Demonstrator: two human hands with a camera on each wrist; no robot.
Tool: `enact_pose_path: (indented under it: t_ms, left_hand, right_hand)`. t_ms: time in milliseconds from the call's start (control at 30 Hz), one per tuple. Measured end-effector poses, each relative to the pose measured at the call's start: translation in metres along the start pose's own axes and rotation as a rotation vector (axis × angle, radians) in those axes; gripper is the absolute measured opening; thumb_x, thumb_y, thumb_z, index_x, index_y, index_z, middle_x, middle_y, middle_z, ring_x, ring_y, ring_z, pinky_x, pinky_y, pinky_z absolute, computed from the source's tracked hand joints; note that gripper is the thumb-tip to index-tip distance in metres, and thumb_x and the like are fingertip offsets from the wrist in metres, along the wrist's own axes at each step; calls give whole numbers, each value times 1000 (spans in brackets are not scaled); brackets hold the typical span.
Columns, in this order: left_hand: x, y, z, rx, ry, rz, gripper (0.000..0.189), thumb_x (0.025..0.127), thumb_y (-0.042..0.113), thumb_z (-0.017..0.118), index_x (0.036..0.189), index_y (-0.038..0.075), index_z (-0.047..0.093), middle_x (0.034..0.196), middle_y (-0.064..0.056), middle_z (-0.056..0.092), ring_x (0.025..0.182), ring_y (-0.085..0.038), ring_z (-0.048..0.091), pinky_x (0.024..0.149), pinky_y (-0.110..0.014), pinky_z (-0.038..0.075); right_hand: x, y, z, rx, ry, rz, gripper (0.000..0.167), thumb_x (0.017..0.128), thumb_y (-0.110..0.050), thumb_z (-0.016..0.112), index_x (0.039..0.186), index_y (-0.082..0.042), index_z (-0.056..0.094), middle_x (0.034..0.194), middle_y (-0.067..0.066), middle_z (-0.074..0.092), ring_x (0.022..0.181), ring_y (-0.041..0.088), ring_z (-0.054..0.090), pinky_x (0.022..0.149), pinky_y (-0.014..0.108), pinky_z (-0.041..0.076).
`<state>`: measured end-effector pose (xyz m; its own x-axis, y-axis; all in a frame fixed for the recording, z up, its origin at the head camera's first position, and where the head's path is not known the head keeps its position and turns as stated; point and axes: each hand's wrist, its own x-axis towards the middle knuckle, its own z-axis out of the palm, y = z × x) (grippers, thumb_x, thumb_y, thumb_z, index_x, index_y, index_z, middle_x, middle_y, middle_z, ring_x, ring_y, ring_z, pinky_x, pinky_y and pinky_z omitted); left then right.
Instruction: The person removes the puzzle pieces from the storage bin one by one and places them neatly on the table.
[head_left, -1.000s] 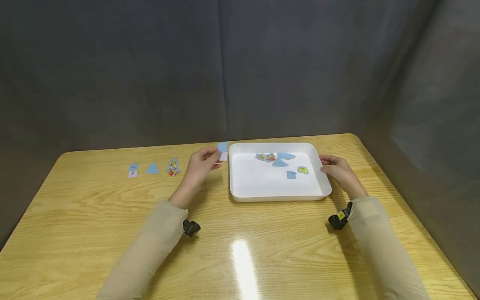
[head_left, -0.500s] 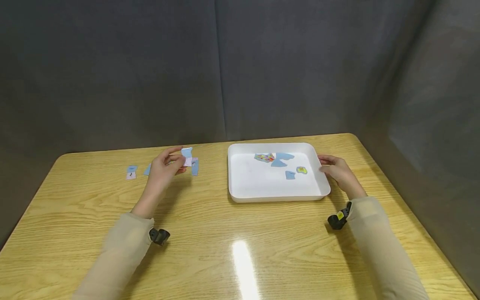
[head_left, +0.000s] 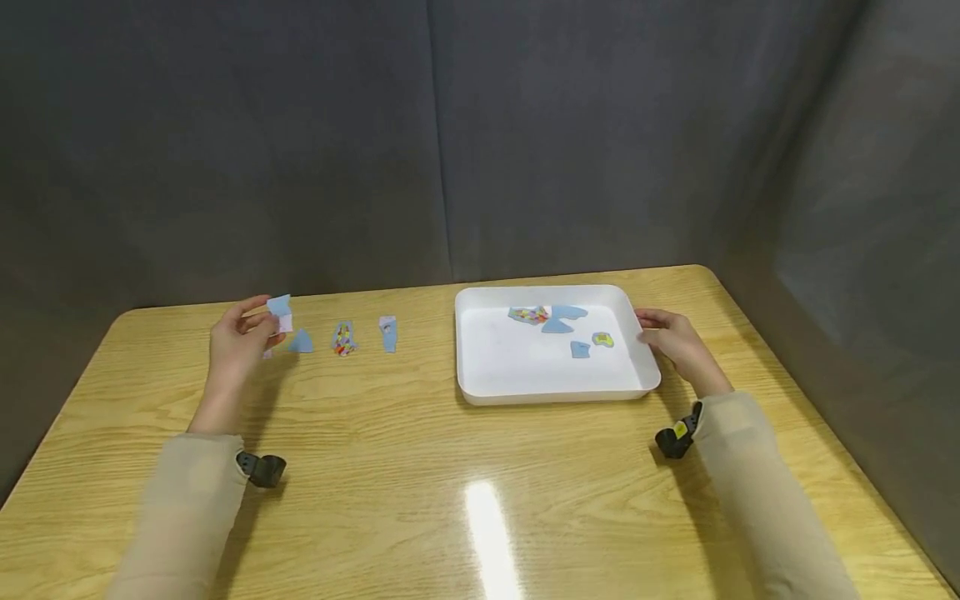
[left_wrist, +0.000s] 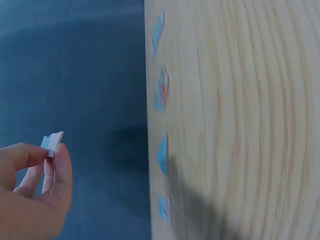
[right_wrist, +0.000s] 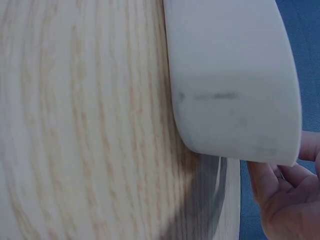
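My left hand [head_left: 238,333] pinches a light-blue and pale-pink puzzle piece [left_wrist: 53,141] between thumb and fingers, raised above the far left of the table. Below and beside it lie a blue triangular piece [head_left: 302,341], a multicoloured piece [head_left: 343,339] and a narrow blue-and-pink piece [head_left: 388,333]. Another blue-and-pink piece [left_wrist: 164,208] is mostly hidden by the hand in the head view. At the right, my right hand [head_left: 678,346] holds the right wall of a white tray [head_left: 517,397], with thumb and fingers at its rim.
Several pieces lie inside the tray: a multicoloured one [head_left: 529,315], blue ones [head_left: 580,350] and a small yellow-centred one [head_left: 603,340]. A dark curtain [head_left: 300,150] stands behind the wooden table [head_left: 390,467] and along its right side.
My left hand has moved left from beside the tray, carrying the piece past the row on the table. My right hand stays at the tray.
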<state>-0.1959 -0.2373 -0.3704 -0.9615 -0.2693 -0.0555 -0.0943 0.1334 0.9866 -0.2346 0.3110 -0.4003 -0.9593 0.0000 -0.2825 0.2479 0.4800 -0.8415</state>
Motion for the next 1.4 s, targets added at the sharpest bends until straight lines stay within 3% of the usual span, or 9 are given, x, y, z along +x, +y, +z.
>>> enact_pose_path:
  t_ms: [233, 367, 500, 633, 800, 933, 1067, 1300, 1400]
  left_hand:
    - [9, -18, -33, -115, 116, -152, 49, 92, -1, 51, 140, 7, 43, 86, 11, 52, 69, 4, 56, 64, -7, 52]
    - [13, -29, -45, -59, 135, -208, 50, 92, -3, 52, 139, 10, 43, 89, 8, 49, 70, 4, 54, 64, -7, 51]
    - [17, -40, -53, 34, 127, -252, 56, 93, -2, 50, 146, 9, 36, 91, 8, 47, 70, 5, 53, 65, -6, 50]
    - [18, -49, -60, 121, 121, -282, 58, 95, -1, 48, 149, 7, 31, 92, 9, 46, 69, 6, 52, 65, -6, 50]
    - [19, -55, -64, 299, 140, -275, 56, 94, 1, 50, 147, 4, 34, 88, 12, 47, 66, 9, 47, 61, -6, 48]
    - [22, -58, -65, 389, 160, -265, 55, 93, 3, 52, 146, 3, 37, 81, 16, 48, 62, 12, 44, 56, -6, 45]
    - [24, -60, -66, 444, 179, -257, 53, 92, 4, 55, 143, 0, 40, 75, 18, 50, 58, 14, 41, 53, -4, 40]
    - [25, -60, -64, 509, 196, -234, 48, 91, 8, 57, 137, -5, 46, 97, -10, 64, 58, 13, 38, 52, -4, 37]
    - [26, -61, -66, 506, 202, -229, 50, 90, 10, 59, 136, -5, 47, 82, 0, 65, 58, 13, 38, 53, -4, 38]
  right_hand:
    - [2, -2, -2, -30, 21, 23, 56, 93, 0, 44, 146, 8, 28, 144, 29, 36, 124, 30, 42, 93, 23, 42]
    - [3, 0, -2, -20, 15, 6, 57, 92, 0, 42, 146, 9, 27, 144, 30, 36, 124, 30, 43, 88, 18, 43]
    - [3, 0, -2, -17, 16, -12, 57, 91, 0, 43, 145, 9, 28, 142, 29, 37, 120, 27, 45, 78, 8, 42]
    - [3, 0, -1, -18, 12, -15, 57, 91, 1, 44, 145, 10, 29, 141, 29, 37, 119, 27, 45, 76, 7, 42]
    - [4, -1, 0, -27, 8, 5, 56, 92, 0, 44, 146, 8, 28, 143, 28, 37, 122, 28, 44, 81, 11, 43]
    - [4, -2, 0, -13, 11, 4, 56, 92, 1, 43, 146, 8, 28, 143, 29, 37, 122, 29, 44, 81, 12, 43]
    - [3, -1, 1, -10, 12, -1, 57, 92, 1, 44, 145, 9, 28, 142, 29, 36, 119, 28, 45, 77, 10, 43]
    - [2, -1, 0, -16, 17, 16, 56, 92, 1, 44, 146, 8, 28, 143, 29, 36, 121, 28, 44, 83, 14, 42]
    - [2, 1, 0, -14, 18, 21, 56, 92, 1, 44, 146, 8, 28, 143, 28, 36, 121, 28, 43, 84, 15, 43]
